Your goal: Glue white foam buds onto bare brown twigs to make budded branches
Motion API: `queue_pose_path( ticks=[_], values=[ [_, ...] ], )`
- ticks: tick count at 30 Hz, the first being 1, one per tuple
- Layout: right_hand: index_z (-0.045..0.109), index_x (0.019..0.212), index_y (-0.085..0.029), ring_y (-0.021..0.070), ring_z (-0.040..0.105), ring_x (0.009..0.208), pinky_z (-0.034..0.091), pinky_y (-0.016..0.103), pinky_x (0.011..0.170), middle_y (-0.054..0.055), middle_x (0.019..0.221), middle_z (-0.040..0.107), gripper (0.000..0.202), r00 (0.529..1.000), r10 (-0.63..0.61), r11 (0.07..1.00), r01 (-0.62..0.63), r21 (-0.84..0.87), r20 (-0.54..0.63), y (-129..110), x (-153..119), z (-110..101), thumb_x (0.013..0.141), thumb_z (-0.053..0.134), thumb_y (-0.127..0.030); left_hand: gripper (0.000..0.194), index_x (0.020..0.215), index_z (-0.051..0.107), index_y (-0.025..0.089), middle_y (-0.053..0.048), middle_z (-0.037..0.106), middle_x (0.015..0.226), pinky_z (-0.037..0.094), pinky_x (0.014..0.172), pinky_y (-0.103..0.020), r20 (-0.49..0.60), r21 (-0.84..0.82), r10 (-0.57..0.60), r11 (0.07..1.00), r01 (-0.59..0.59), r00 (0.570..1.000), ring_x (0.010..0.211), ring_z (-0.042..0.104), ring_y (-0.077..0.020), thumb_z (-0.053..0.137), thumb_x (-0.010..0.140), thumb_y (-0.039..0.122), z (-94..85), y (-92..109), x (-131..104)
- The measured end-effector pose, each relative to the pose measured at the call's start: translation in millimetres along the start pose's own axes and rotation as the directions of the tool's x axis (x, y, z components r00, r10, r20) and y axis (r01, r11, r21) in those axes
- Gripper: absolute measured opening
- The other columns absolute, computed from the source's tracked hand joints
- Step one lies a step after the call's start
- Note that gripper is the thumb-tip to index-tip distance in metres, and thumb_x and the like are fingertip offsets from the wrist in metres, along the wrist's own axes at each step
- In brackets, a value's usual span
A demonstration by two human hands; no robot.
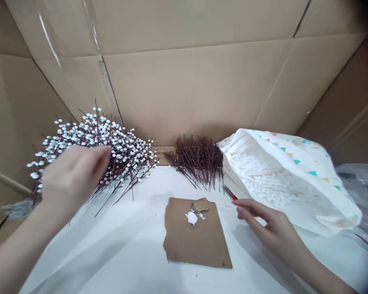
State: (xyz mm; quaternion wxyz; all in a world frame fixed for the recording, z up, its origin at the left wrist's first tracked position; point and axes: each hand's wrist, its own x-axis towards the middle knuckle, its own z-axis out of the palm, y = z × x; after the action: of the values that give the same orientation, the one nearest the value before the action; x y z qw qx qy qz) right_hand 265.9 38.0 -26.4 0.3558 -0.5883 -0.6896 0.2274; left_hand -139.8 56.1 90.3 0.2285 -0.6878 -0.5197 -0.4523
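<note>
My left hand [76, 175] is closed, slightly blurred, in front of a big pile of brown twigs with white berries [122, 147] on the left. Whatever its fingers hold, if anything, is hidden. Between finger and thumb, my right hand [266, 226] pinches slim red tweezers [230, 193], their dark tips pointing up and left towards bare brown twigs [199, 159]. A piece of cardboard [199, 249] lies on the white table between my hands, bearing a blob of white glue [192, 218] and a small cardboard scrap [200, 204].
An open white bag [313, 204] with coloured triangles lies at the right, full of loose white berries [266, 175]. Clear plastic [360, 188] sits beyond it. Tall cardboard walls [196, 90] enclose the back and sides of the table [131, 261].
</note>
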Motion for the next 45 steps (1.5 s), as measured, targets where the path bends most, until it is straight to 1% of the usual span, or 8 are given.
queue_pose_path(
  ticks=[3,6,8,14,19,30,38,45],
  values=[
    [0.067,0.098,-0.024,0.0209,0.068,0.078,0.05,0.027,0.055,0.006,0.088,0.073,0.03,0.968,-0.199,0.968,0.219,-0.127,0.153,-30,13,1,0.093,0.044,-0.042,0.028,0.107,0.066,0.029,-0.004,0.071,0.083,0.052,0.067,-0.036,0.059,-0.015,0.474,0.881,-0.474,0.879,0.077,0.065,-0.0235,0.064,0.082,0.015,13.2,44,-8],
    [0.066,0.098,-0.022,0.0203,0.067,0.085,0.051,0.031,0.071,0.006,0.095,0.072,0.027,0.899,-0.35,0.85,0.423,-0.315,0.263,-59,41,12,0.096,0.041,-0.031,0.033,0.111,0.064,0.023,-0.009,0.072,0.088,0.056,0.073,-0.038,0.02,-0.131,0.664,0.743,-0.656,0.747,0.084,0.068,-0.0265,0.056,0.083,0.006,19.9,69,-14],
    [0.067,0.097,-0.02,0.0204,0.065,0.089,0.05,0.032,0.077,0.007,0.094,0.071,0.023,0.876,-0.343,0.76,0.472,-0.448,0.339,-73,67,26,0.095,0.045,-0.025,0.032,0.108,0.063,0.02,-0.01,0.073,0.088,0.057,0.073,-0.036,0.029,-0.12,0.698,0.713,-0.691,0.715,0.082,0.069,-0.026,0.052,0.084,0.003,23.8,78,-14],
    [0.06,0.112,-0.014,0.0212,0.061,0.101,0.051,0.043,0.088,0.009,0.114,0.062,0.029,0.921,-0.205,0.692,0.375,-0.617,0.331,-80,128,75,0.091,0.058,-0.033,0.022,0.072,0.052,0.027,0.003,0.051,0.048,0.036,0.036,-0.03,-0.038,-0.073,0.48,0.873,-0.482,0.876,0.035,0.045,-0.0153,0.048,0.079,0.006,21.0,81,1],
    [0.057,0.117,-0.012,0.0216,0.061,0.102,0.052,0.042,0.086,0.011,0.118,0.06,0.033,0.938,-0.084,0.706,0.295,-0.644,0.337,-75,148,88,0.091,0.059,-0.032,0.029,0.057,0.032,0.026,0.005,0.049,0.042,0.033,0.031,-0.028,0.037,-0.237,0.582,0.795,-0.559,0.812,0.032,0.044,-0.0144,0.046,0.071,0.005,4.1,76,6],
    [0.058,0.115,-0.015,0.0195,0.063,0.096,0.054,0.04,0.082,0.008,0.114,0.062,0.029,0.987,-0.015,0.929,0.073,-0.362,0.159,-62,168,52,0.092,0.056,-0.033,0.012,0.084,0.067,0.027,0.001,0.077,0.083,0.058,0.065,-0.029,-0.138,-0.323,0.144,0.929,-0.182,0.98,0.077,0.073,-0.019,0.067,0.082,0.015,31.6,77,-8],
    [0.05,0.091,-0.019,0.0129,0.053,0.057,0.045,0.027,0.058,-0.004,0.06,0.053,0.024,0.992,-0.084,0.99,0.093,0.101,-0.092,-64,130,18,0.098,0.037,-0.037,0.01,0.082,0.059,0.022,0.001,0.067,0.074,0.053,0.057,-0.027,0.096,-0.652,-0.235,0.719,0.24,0.967,0.06,0.063,-0.0141,0.056,0.09,0.028,62.0,61,-11],
    [0.033,0.091,-0.025,0.0114,0.049,0.044,0.04,0.022,0.046,-0.008,0.055,0.054,0.024,0.971,-0.144,0.863,0.03,0.504,0.19,-94,50,31,0.096,0.031,-0.049,0.035,0.064,0.047,0.023,0.003,0.049,0.054,0.036,0.045,-0.025,0.278,-0.658,-0.251,0.654,0.374,0.927,0.046,0.044,-0.0118,0.043,0.097,0.035,63.0,79,-24]
  ],
)
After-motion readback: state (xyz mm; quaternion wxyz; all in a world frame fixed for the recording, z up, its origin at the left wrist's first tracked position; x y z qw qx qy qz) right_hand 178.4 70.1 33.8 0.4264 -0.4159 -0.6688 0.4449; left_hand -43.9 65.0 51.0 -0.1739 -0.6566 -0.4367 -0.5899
